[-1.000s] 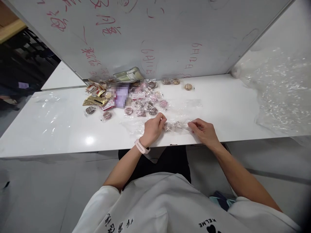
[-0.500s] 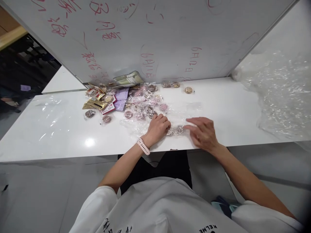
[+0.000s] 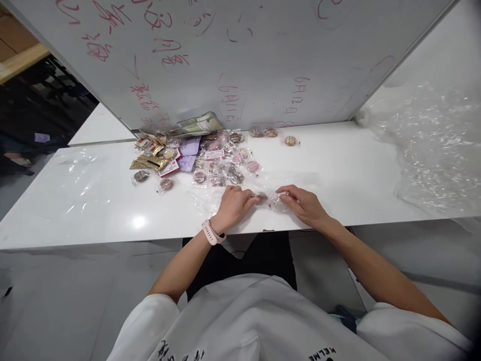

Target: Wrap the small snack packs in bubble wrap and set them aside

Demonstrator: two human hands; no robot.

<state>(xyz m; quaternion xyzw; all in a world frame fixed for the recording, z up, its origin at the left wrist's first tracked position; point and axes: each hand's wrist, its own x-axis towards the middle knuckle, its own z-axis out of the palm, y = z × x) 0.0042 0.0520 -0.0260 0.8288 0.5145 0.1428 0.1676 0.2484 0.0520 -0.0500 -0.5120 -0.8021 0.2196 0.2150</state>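
Observation:
My left hand, a pale pink band on its wrist, is closed with thumb and fingers at the edge of a dark brown wrapped cookie. Just to the right, my right hand pinches a second clear-wrapped cookie between thumb and fingertips. Both cookies are near the table's front edge, on or in a thin clear plastic bag whose outline is hard to make out. Beyond my left hand spreads a pile of individually wrapped pink and brown cookies.
Gold packets, purple packets and a green pouch lie at the pile's left and back. Single wrapped cookies lie along the back. A whiteboard stands behind the table. Clear plastic wrap bulges at right.
My left hand has shifted slightly left and toward me, uncovering more of the brown cookie. My right hand has moved left, and its spread fingers have closed on the other cookie.

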